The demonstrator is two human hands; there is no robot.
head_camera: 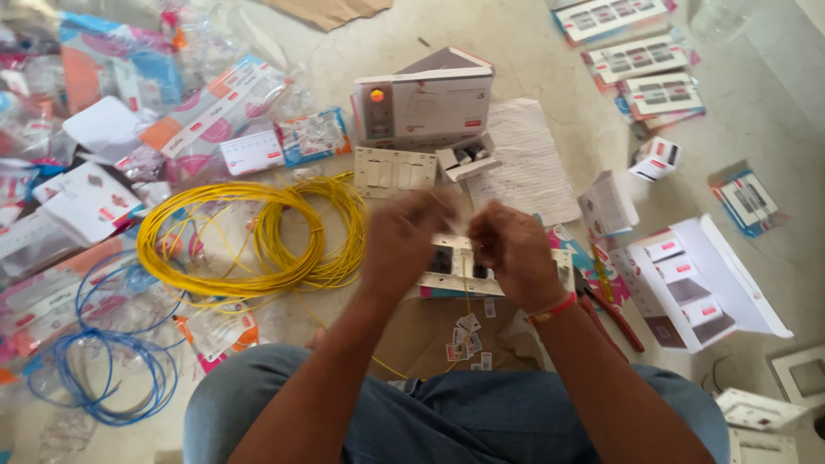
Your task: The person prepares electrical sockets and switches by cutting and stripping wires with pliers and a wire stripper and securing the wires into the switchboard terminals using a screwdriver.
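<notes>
My left hand (400,241) and my right hand (513,249) are close together above a white switch plate (447,262) with dark module openings that lies on the floor. Both hands are blurred by motion and their fingers are curled in. A thin yellow wire strand (468,301) runs from my lap up to the hands and seems pinched between them. My right wrist wears a red thread band (552,308). My knees in blue jeans (464,421) fill the bottom of the view.
A yellow wire coil (258,232) lies left of the hands and a blue wire coil (112,352) at lower left. There are a white switch-module box (425,103) and a switch strip (394,170) ahead, red-handled pliers (614,314) and an open carton (696,288) to the right, and many plastic packets at left.
</notes>
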